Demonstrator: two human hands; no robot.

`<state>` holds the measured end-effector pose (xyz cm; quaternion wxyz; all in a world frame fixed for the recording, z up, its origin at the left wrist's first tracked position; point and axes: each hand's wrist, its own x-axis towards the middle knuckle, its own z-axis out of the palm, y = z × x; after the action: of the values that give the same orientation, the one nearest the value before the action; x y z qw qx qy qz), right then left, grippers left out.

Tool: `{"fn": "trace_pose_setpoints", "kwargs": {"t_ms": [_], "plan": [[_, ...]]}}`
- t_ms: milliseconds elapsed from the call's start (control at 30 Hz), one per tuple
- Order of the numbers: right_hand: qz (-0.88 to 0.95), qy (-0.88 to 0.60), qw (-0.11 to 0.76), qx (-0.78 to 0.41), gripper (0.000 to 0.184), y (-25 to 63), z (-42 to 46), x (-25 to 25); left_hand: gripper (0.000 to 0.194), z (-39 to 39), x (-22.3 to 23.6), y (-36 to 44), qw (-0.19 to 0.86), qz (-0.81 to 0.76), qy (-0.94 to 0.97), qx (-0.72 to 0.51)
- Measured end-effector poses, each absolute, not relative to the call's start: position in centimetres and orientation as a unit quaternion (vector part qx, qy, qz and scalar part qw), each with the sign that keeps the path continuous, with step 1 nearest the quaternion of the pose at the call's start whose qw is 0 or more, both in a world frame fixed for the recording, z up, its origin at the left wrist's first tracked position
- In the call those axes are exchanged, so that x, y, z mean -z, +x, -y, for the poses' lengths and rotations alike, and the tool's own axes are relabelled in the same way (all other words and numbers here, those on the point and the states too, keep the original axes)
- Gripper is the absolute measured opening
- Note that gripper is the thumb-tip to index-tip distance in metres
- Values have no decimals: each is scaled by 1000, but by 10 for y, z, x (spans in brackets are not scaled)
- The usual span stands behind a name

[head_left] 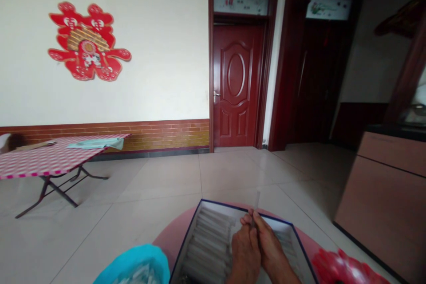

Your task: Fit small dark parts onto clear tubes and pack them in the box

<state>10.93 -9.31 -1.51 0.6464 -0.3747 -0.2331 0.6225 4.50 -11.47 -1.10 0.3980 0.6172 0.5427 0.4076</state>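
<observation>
My left hand (245, 248) and my right hand (271, 242) are pressed together above an open white box (245, 206) with a blue rim. A thin clear tube (257, 200) points up from between their closed fingertips; its lower part is hidden by the fingers. Inside the box, to the left of my hands, lie many similar clear tubes (209, 239) in a stacked row. More tubes (289, 246) show along the box's right side, partly covered by my right hand. What the tube is for cannot be seen.
The box rests on a pink round surface (169, 235). At its left is a turquoise basin (133, 259) of small whitish pieces (141, 275), and at its right a red plastic bag (346, 266). Farther off stand a checkered folding table (43, 155) and a pinkish cabinet (386, 195).
</observation>
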Motion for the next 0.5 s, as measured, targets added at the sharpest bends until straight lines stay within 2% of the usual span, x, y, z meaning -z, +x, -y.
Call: {"fn": "trace_pose_setpoints", "kwargs": {"t_ms": [100,200,300,500], "plan": [[223,-410,648,-601,38,106,94,17,35,118,12,45,267,-619,648,-354],[215,-432,647,-591,42,104,95,17,37,123,12,46,223,-638,668,-313],[215,-434,648,-588,42,104,96,16,38,125,10,46,213,-649,668,-295],[224,-440,647,-581,37,103,95,15,28,122,7,44,258,-630,646,-346]]}}
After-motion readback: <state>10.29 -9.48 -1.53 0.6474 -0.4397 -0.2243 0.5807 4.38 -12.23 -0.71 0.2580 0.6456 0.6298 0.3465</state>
